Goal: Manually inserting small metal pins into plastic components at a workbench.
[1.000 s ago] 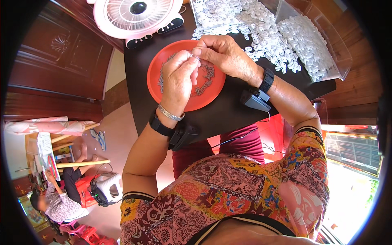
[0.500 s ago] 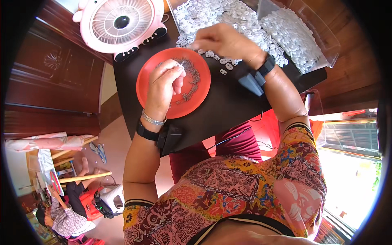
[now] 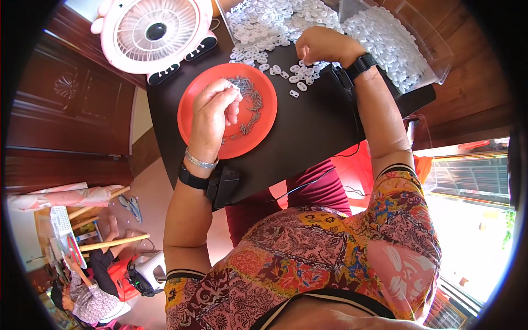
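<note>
Over the red plate (image 3: 259, 140), my left hand (image 3: 214, 107) is closed in a pinch. A small white plastic piece (image 3: 237, 88) shows at its fingertips. Grey screw-like metal pins (image 3: 254, 113) lie in a curved band on the plate, partly behind that hand. My right hand (image 3: 325, 46) is above the pile of white two-holed oval plastic pieces (image 3: 258, 25), its fingers curled inward. Whatever it may hold is hidden. Loose white pieces (image 3: 297, 78) lie on the dark table just below it.
A pink-and-white fan (image 3: 157, 33) stands at the far left of the dark table (image 3: 300, 135). At the far right is a clear bin (image 3: 385, 47) full of white pieces. Black devices are strapped to both my wrists. Another person (image 3: 91, 294) sits at lower left by a stool.
My right hand has moved right, from near the plate's far edge to above the loose white pieces, with fingers now curled. My left hand stays pinched over the plate. The view has shifted slightly.
</note>
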Demonstrator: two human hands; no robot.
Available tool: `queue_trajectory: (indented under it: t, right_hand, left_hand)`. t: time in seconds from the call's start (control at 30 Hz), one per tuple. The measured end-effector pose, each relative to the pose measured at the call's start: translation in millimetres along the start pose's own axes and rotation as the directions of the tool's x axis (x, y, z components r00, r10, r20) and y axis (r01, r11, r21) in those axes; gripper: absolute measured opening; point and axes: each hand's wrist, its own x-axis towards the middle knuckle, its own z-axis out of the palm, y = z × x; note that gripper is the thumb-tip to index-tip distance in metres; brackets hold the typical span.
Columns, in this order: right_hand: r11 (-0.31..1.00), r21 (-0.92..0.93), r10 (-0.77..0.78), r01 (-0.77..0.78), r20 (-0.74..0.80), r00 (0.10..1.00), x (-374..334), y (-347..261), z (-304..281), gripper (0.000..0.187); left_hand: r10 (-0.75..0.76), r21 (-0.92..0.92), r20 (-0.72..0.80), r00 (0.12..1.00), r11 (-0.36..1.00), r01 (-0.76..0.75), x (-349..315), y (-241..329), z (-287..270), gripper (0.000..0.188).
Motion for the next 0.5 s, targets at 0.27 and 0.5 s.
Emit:
queue_trajectory:
  t: [0.27, 0.5]
  right_hand:
    - [0.982, 0.138, -0.124, 0.128, -0.036, 0.992, 14, -17, 14, 0.016]
    - [0.449, 0.873, -0.147, 0.192, -0.14, 0.979, 17, -72, 22, 0.015]
  left_hand:
    - [-0.004, 0.007, -0.008, 1.0, 1.0, 0.004, 0, 2, 3, 0.021]
    - [0.006, -0.046, -0.043, 0.999, 0.999, -0.008, -1, -4, 8, 0.022]
